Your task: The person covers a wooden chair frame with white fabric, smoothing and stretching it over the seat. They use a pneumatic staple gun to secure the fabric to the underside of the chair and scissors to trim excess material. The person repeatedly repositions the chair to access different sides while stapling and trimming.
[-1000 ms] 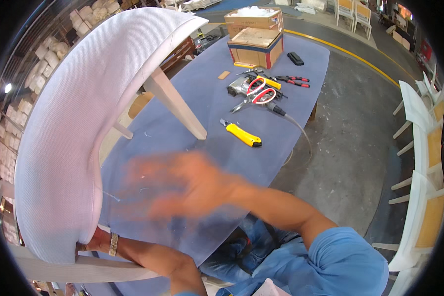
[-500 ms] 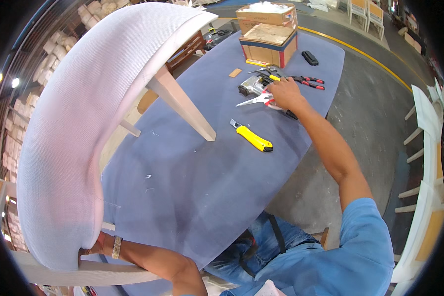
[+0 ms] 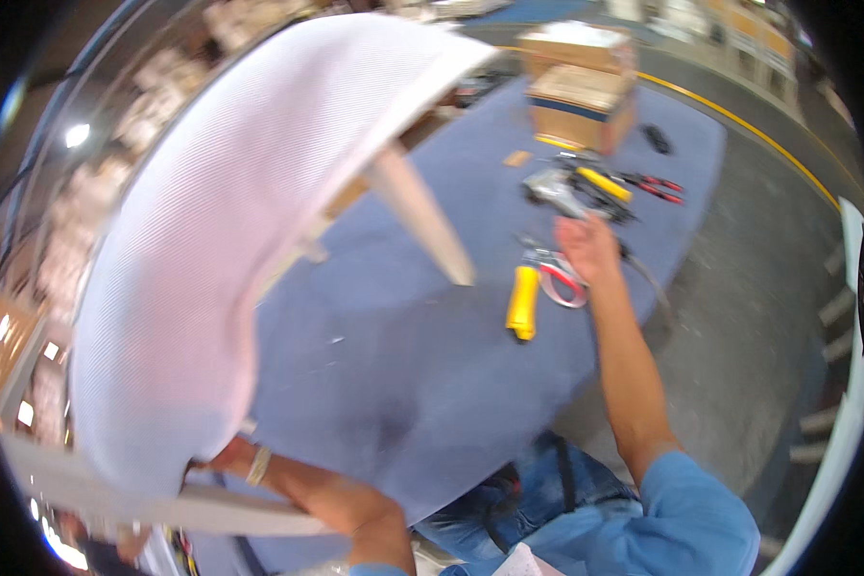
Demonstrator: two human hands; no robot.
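A chair's back, padded in pale pinkish-white fabric, stands tilted at the left, with a wooden leg sticking out over the table. At its lower corner my left hand grips the chair by the wooden rail, fingers partly hidden under the fabric. My right hand, smeared by motion, is over the table just below a grey staple gun. Red-handled scissors lie beside it, next to a yellow utility knife. Whether the right fingers hold anything is too blurred to tell.
Beyond the staple gun lie a yellow-handled tool, red-handled pliers and a black object. Cardboard boxes stand at the far end of the blue-covered table. A thin hose hangs past the right edge.
My right hand has drawn back from the tools toward me. The scissors now lie beside the utility knife, which has turned more upright in view. My left hand stays at the chair.
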